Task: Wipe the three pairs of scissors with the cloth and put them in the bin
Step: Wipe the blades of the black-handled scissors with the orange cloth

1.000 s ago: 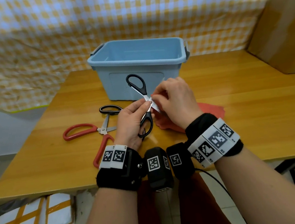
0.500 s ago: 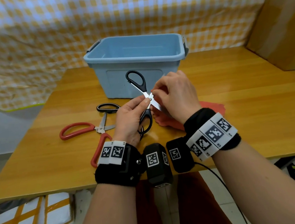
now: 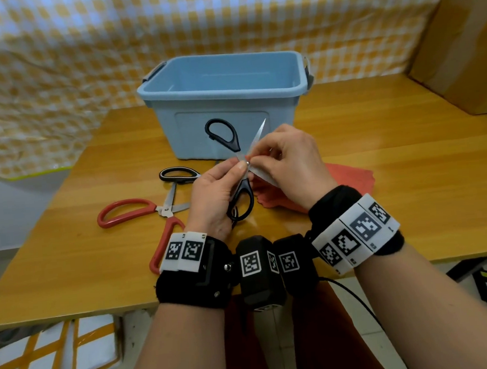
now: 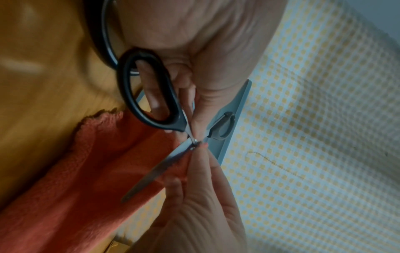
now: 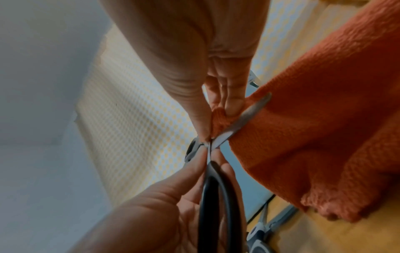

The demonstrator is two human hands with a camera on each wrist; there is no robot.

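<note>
My left hand [image 3: 214, 195] grips the open black scissors [image 3: 236, 167] — right hand [image 3: 288, 163] pinches the red cloth [image 4: 71, 179] on one blade.

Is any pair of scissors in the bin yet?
No, the bin shows a bare interior; two pairs lie on the table and the hands hold the black scissors.

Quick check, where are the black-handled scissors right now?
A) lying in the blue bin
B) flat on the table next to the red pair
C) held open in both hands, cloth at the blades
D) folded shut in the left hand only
C: the black scissors are spread open, the left hand holds them by the pivot and the right hand pinches the red cloth on a blade; the bin looks empty.
</note>
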